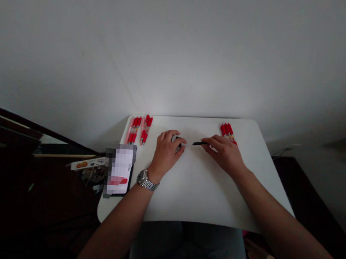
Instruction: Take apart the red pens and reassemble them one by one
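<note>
Before a plain grey wall (177,59) stands a white, round-cornered table (186,193); a black-edged phone (122,171) lies at its left edge; left hand (168,145) and right hand (223,150) face each other mid-table; slim red pens (146,130) lie grouped far left and beyond the right hand, which pinches a slender black pen-like rod (200,143); the left's fingers curve around a small dark piece (177,138), whether gripping I cannot tell
</note>
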The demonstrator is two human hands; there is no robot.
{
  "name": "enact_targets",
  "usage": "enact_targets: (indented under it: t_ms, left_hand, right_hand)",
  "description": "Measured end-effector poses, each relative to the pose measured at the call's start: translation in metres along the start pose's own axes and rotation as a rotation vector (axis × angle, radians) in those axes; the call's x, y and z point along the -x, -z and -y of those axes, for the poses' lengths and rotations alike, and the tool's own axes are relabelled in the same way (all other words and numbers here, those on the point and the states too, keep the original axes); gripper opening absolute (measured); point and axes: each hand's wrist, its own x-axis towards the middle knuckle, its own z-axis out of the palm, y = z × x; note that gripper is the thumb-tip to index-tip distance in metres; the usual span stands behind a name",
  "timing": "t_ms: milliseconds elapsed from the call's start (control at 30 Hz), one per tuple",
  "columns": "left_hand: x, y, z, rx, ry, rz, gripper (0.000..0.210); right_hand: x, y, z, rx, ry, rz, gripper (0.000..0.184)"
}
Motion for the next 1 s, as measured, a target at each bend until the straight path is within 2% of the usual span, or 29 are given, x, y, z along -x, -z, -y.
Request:
enact_targets:
  t_ms: [600, 1000]
  left_hand:
    - [-0.0004, 0.0006, -0.0006, -0.011, 0.005, 0.008, 0.016]
    - [-0.0004, 0.0008, -0.0012, -0.01, 0.008, 0.016, 0.016]
  right_hand:
    - [0.0018, 0.0, -0.0017, 0.052, -0.025, 0.015, 0.024]
    - [0.0028, -0.0028, -0.0018, -0.082, -0.027, -0.013, 0.023]
